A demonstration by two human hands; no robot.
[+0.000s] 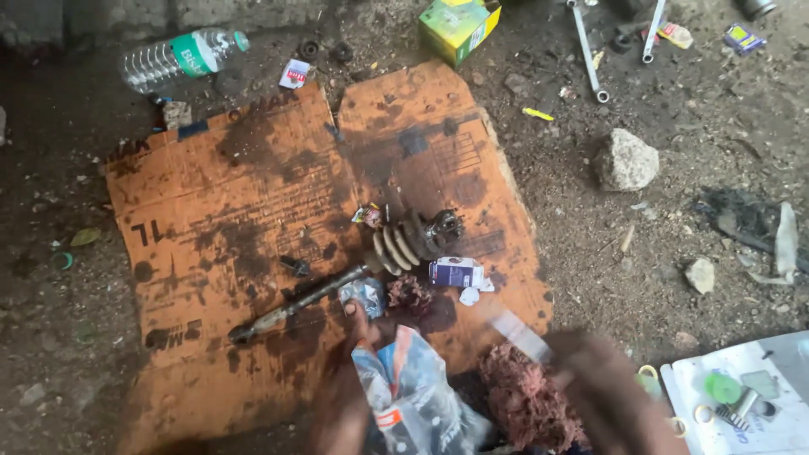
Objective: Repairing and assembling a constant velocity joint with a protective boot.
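The head view looks down on a stained sheet of cardboard (253, 227) spread over dirt ground. At the bottom edge the left hand (350, 396) reaches forward, its fingers closed on a crumpled plastic bag (413, 388) printed in blue, white and orange. The bag hangs from that grasp over the near edge of the cardboard. The right hand (602, 396) is blurred (it shows as a dark smear), so whether it is clenched or released cannot be told. A pale strip (518, 333) lies just beside its fingers, also blurred. Between the hands sits a reddish rag (527, 400).

Just beyond the left hand's fingertips lies a greasy axle shaft (312, 295), running diagonally across the cardboard. Its far end carries a ribbed rubber boot (400, 244) and a dark metal joint (442, 229). A small white and blue packet (455, 272) lies just beside the boot, on the cardboard.

Off the cardboard, a plastic bottle (181, 57) lies at top left. A green and yellow box (459, 25) stands at top centre. Spanners (587, 55) lie at top right, and a stone (625, 160) sits right of the cardboard. A white tray (758, 413) with small parts fills the bottom right corner.
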